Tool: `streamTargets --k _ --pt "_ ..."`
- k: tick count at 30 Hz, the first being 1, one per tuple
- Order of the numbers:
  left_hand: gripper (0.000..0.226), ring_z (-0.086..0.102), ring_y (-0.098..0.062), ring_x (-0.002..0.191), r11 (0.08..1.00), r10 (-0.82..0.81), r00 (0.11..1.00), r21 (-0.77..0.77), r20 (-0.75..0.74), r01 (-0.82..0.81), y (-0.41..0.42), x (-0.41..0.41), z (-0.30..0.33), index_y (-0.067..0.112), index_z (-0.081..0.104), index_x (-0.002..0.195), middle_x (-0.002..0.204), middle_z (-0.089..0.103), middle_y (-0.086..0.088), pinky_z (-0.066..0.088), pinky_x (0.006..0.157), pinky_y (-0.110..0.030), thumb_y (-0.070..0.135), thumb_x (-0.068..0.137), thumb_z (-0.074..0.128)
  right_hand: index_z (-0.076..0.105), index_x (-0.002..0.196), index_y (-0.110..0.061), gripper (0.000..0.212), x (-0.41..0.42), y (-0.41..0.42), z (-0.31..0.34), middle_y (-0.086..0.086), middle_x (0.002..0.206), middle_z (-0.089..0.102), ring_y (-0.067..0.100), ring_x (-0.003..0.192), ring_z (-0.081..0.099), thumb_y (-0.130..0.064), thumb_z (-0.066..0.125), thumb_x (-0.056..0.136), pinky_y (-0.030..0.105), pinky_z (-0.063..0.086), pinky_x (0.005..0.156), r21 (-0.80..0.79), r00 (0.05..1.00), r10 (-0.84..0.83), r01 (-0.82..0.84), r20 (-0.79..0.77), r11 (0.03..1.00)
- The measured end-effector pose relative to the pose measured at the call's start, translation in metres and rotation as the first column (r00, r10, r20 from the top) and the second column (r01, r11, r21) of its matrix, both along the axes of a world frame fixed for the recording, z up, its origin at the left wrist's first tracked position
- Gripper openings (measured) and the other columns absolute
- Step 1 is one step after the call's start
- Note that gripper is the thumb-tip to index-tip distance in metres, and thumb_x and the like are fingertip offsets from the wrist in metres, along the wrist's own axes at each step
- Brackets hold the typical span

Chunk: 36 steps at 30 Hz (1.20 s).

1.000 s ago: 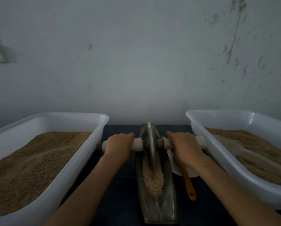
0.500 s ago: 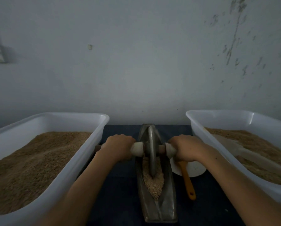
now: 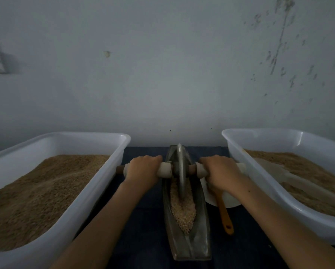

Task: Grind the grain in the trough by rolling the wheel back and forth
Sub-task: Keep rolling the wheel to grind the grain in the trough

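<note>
Left hand (image 3: 141, 169): wrapping round the white axle grip, pressing down for an even load.
Right hand (image 3: 219, 172): clasping the opposite grip, balancing the wheel (image 3: 180, 169) upright.
Wheel: sitting toward the far end of the trough (image 3: 200, 237), edge biting into grain (image 3: 183, 208).
Grain: lying heaped mid-trough, near part waiting for the roll.
</note>
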<state>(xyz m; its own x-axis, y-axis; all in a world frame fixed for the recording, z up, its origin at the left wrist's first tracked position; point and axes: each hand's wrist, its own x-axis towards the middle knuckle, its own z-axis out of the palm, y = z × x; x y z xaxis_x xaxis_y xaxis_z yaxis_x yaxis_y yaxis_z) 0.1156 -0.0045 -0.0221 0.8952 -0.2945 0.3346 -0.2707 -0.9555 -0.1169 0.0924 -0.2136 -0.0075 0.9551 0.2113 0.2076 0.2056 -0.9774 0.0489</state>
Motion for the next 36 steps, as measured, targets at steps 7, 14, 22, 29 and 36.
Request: streamTargets --k 7,14,22,29,36 --pt "0.038 0.061 -0.022 0.098 0.995 -0.034 0.921 0.07 -0.387 0.066 0.006 0.0 0.015 0.019 0.059 0.114 0.109 0.065 -0.005 0.043 0.074 -0.031 0.029 0.079 0.068 0.06 0.114 -0.015 0.03 -0.01 0.001 0.026 0.007 0.107 0.065 0.021 0.095 0.063 -0.02 0.066 0.085 0.033 0.051 0.08 -0.097 0.925 0.014 -0.055 -0.381 0.994" --pt "0.036 0.06 -0.023 0.1 0.999 -0.014 0.952 0.042 -0.304 0.028 0.004 0.0 0.011 0.019 0.057 0.116 0.11 0.063 -0.005 0.046 0.08 -0.034 0.029 0.082 0.065 0.059 0.118 -0.021 0.028 -0.007 0.001 0.019 0.004 0.112 0.063 0.021 0.1 0.061 -0.019 0.058 0.09 0.029 0.044 0.077 -0.076 0.973 0.026 -0.045 -0.231 0.996" --pt "0.024 0.06 -0.021 0.093 0.999 0.011 0.999 0.049 0.052 -0.013 -0.006 -0.003 -0.001 0.02 0.044 0.111 0.105 0.061 -0.002 0.035 0.07 -0.03 0.025 0.09 0.056 0.051 0.094 -0.023 0.007 -0.005 0.001 -0.002 0.0 0.098 0.064 0.02 0.092 0.061 -0.018 0.055 0.091 0.037 0.049 0.084 0.078 1.0 0.007 -0.008 0.014 0.997" --pt "0.025 0.06 -0.02 0.096 0.997 -0.052 0.998 0.051 -0.043 0.054 0.0 -0.001 0.004 0.023 0.052 0.11 0.105 0.063 -0.001 0.038 0.073 -0.03 0.029 0.087 0.059 0.057 0.105 -0.02 0.018 -0.003 0.001 0.008 0.003 0.105 0.063 0.021 0.097 0.061 -0.018 0.06 0.087 0.033 0.048 0.083 -0.049 0.993 -0.005 -0.001 -0.117 0.999" --pt "0.041 0.061 -0.021 0.1 0.988 -0.092 0.956 0.093 -0.277 0.122 0.004 0.001 0.013 0.023 0.057 0.118 0.11 0.064 -0.003 0.038 0.073 -0.029 0.031 0.08 0.066 0.06 0.108 -0.013 0.026 -0.007 -0.002 0.023 0.007 0.102 0.065 0.021 0.092 0.065 -0.018 0.067 0.084 0.032 0.054 0.077 -0.057 0.907 -0.013 -0.012 -0.422 0.998"
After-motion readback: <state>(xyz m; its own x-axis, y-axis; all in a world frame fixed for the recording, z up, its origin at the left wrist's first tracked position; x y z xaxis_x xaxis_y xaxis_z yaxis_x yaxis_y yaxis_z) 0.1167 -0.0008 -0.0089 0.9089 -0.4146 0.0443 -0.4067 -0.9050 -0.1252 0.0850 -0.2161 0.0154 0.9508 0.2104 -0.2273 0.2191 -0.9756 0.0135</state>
